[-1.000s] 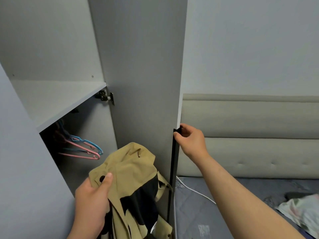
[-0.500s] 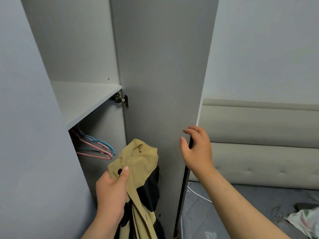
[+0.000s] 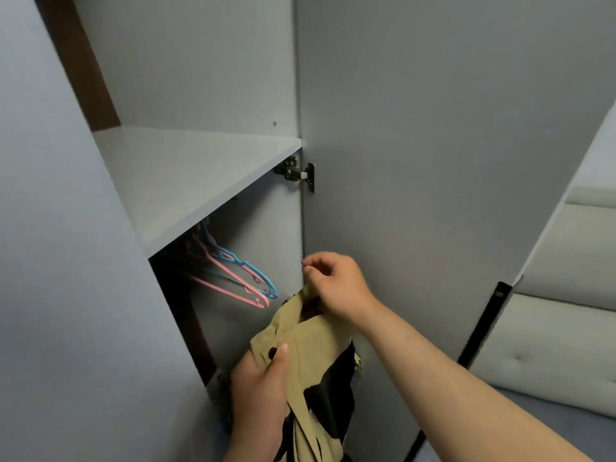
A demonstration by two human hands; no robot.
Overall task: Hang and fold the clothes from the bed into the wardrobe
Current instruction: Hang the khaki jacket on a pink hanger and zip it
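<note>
Close together, left hand (image 3: 260,390) gripping khaki garment (image 3: 315,351), right hand (image 3: 336,285) pinching its top

The garment (image 3: 310,348) is khaki-tan with large black patches and a black button, the pink hanger (image 3: 230,291) and the blue hanger (image 3: 253,268) hang in the plain pale grey wardrobe (image 3: 433,161), its door-edge strip (image 3: 483,328) is black, and the headboard (image 3: 560,328) is cream.

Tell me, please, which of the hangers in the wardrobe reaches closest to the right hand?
The blue hanger: its end lies closest to the right hand pinching the khaki jacket; the pink hangers end lower and further left.
</note>
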